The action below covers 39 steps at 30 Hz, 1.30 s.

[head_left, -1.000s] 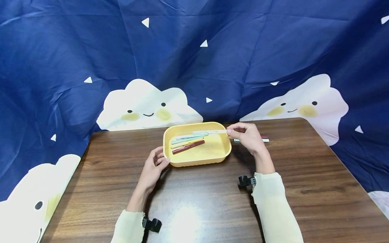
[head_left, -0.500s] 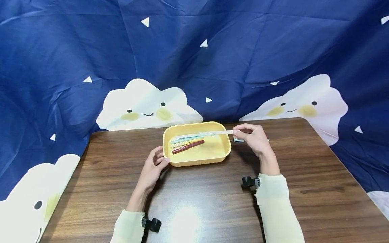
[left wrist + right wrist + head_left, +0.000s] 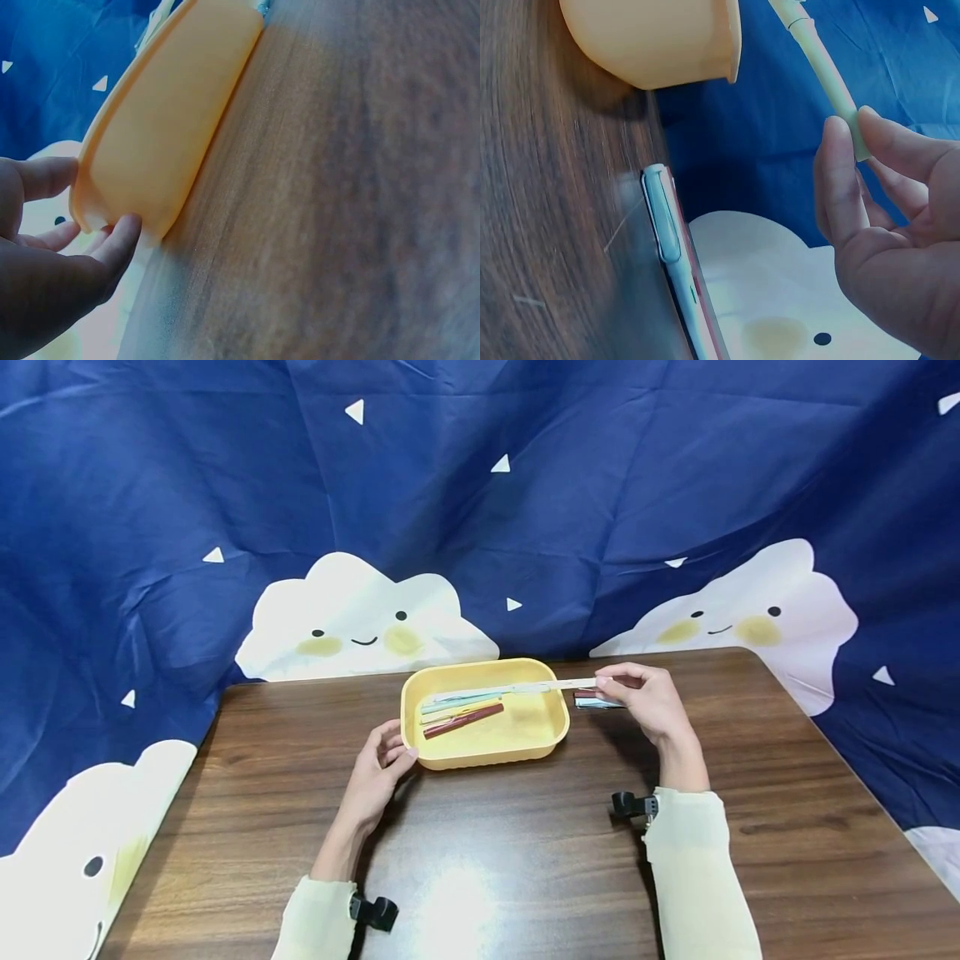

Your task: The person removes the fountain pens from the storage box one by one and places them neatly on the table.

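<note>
My left hand (image 3: 380, 770) holds the near left corner of a yellow plastic box (image 3: 495, 762). In the left wrist view its thumb and fingers lie about the end of the box (image 3: 161, 127). My right hand (image 3: 647, 703) pinches the end of a white pen (image 3: 573, 683), whose clip end reaches over the box's right rim. The right wrist view has this pen (image 3: 829, 79) between thumb and fingertips, raised off the table. Inside the box lie a dark red pen (image 3: 463, 722), a yellow pen (image 3: 442, 718) and light blue ones (image 3: 457, 703).
Right of the box, partly under my right hand, a light blue pen (image 3: 664, 217) and a dark red pen (image 3: 588, 694) lie on the wooden table (image 3: 525, 843). A blue curtain (image 3: 562, 510) with white clouds hangs behind the table's far edge.
My right hand has moved to the right, drawing the white pen partly out across the box's right rim. The left hand and box have stayed in place.
</note>
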Motion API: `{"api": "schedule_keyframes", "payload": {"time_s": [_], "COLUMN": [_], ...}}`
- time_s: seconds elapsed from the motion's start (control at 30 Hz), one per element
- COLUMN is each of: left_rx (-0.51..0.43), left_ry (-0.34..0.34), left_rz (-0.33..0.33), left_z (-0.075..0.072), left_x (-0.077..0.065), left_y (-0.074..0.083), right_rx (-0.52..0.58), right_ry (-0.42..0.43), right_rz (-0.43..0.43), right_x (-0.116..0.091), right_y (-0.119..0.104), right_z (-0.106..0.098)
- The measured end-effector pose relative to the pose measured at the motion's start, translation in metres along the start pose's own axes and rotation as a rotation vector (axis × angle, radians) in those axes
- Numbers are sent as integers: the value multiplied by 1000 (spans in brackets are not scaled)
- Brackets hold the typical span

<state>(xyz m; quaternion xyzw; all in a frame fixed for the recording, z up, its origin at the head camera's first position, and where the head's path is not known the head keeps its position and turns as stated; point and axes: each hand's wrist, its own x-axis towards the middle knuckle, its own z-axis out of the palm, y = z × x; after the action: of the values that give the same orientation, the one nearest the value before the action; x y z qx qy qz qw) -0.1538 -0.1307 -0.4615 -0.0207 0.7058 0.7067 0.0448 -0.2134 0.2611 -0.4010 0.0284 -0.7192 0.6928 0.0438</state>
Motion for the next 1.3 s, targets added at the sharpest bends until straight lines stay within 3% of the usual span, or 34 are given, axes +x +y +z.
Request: {"api": "schedule_keyframes", "payload": {"time_s": [0.63, 1.3], "left_rx": [-6, 9], "left_ry": [-2, 4], "left_rz": [3, 0], "left_z": [-1, 0], "left_x": [1, 1], "left_y": [-1, -1], "right_rx": [160, 180], "right_ry": [1, 35], "right_rz": [26, 73], "right_x": [-4, -10], "right_y": [6, 13], "right_z": [-22, -49]}}
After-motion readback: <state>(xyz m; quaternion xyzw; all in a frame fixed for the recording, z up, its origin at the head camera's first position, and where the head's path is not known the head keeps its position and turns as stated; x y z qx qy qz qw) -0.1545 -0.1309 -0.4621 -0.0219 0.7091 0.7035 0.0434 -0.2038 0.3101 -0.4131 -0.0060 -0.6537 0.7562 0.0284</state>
